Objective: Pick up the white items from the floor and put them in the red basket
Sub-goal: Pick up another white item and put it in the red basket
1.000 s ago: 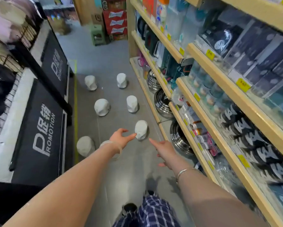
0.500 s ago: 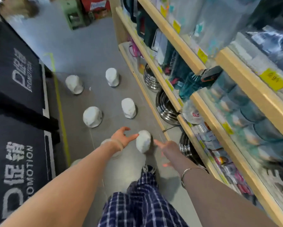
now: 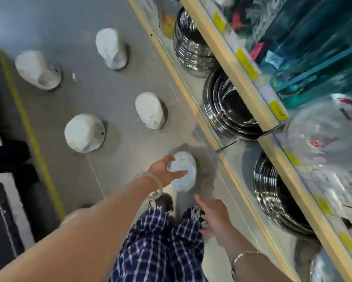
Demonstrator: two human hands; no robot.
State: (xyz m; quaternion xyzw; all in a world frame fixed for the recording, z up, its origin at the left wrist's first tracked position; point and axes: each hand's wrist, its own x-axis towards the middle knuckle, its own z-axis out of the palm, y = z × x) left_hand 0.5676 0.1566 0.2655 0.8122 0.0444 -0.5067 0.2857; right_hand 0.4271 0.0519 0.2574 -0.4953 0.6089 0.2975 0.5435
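Observation:
Several white hat-like items lie on the grey floor: one at far left (image 3: pixel 36 70), one at the top (image 3: pixel 111 48), one in the middle (image 3: pixel 149 110), one left of it (image 3: pixel 83 133). The nearest white item (image 3: pixel 186 178) sits just in front of my feet. My left hand (image 3: pixel 164 169) reaches onto it, thumb and fingers spread and touching its top and left side. My right hand (image 3: pixel 212 217) hovers lower right of the item with fingers loosely extended, holding nothing. No red basket is in view.
A wooden shelf unit (image 3: pixel 228 64) runs along the right, with stacked steel bowls (image 3: pixel 230 110) on its bottom level beside the items. A yellow floor line (image 3: pixel 28 129) and a dark display stand (image 3: pixel 2 159) border the left. My shoes and checked trousers (image 3: pixel 161 241) are below.
I have bent down and moved forward, so the floor looks much closer. My left hand has gone from beside the nearest white item to touching it. My right hand has dropped back below it.

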